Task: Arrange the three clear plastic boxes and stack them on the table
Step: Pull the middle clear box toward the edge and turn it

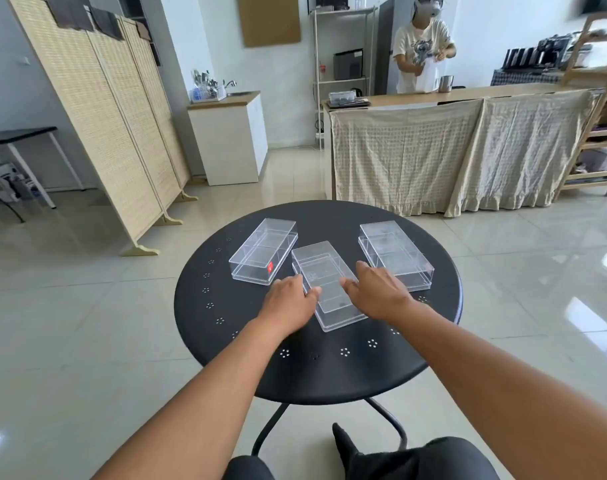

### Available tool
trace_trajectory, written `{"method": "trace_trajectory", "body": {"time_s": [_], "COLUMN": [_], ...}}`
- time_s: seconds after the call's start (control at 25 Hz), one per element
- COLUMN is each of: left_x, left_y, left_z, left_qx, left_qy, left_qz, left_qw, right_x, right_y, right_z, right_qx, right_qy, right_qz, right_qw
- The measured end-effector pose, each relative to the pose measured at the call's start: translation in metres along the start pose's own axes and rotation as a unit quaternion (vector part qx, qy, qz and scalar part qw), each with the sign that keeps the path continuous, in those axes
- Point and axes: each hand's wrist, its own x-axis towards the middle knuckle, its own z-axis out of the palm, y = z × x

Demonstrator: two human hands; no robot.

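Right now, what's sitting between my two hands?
In the head view, the middle clear box lies between the left hand and right hand.

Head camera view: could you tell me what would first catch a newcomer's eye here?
Three clear boxes lie apart on the round black table. The left hand and right hand flank the middle box. The left box bears a red sticker; the right box lies untouched.

Three boxes on the table: left, nearest middle, right, seemingly apart.
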Motion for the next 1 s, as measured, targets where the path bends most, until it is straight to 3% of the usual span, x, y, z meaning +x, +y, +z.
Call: {"method": "trace_trajectory", "body": {"time_s": [0.16, 0.36, 0.56, 0.76, 1.0], "left_x": [-0.001, 0.003, 0.008, 0.025, 0.057], "left_y": [-0.011, -0.013, -0.016, -0.018, -0.017], "left_z": [0.021, 0.025, 0.027, 0.011, -0.032], "left_qx": [-0.087, -0.225, -0.401, -0.444, -0.386], "left_qy": [-0.002, 0.009, -0.022, -0.001, 0.032], "left_qz": [-0.059, -0.081, -0.131, -0.143, -0.175], "left_qw": [0.994, 0.971, 0.906, 0.884, 0.905], "right_x": [0.004, 0.011, 0.013, 0.008, -0.003], "right_y": [0.002, 0.008, 0.003, 0.003, 0.015], "right_z": [0.022, 0.027, 0.021, -0.004, -0.006], "right_qx": [0.046, 0.161, 0.397, 0.295, 0.204], "right_qy": [-0.036, -0.037, -0.017, 0.015, 0.035], "right_qz": [0.092, 0.109, 0.150, 0.111, 0.001], "right_qw": [0.994, 0.980, 0.905, 0.949, 0.978]}}
